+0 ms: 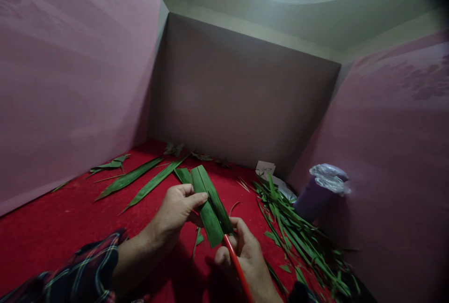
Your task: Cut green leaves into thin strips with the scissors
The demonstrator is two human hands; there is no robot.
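Note:
A broad green leaf piece (209,205), with a crease running along its length, is held up in front of me. My left hand (180,205) pinches its left side, thumb on top and fingers behind. At the leaf's lower end, my right hand (242,251) is closed around a slim red tool (237,265). The tool's tip meets the leaf's bottom edge; whether it is a knife or another tool I cannot make out. Right-hand fingers also touch the leaf's lower right side. Behind the left hand, another green leaf end (183,176) shows.
Long leaves (147,191) and a folded leaf piece (111,164) lie on the red cloth (80,219) at left. To the right is a heap of leaf strips (298,235), beside a purple container (315,195) topped with clear plastic and white paper (265,168). Pink walls stand on both sides.

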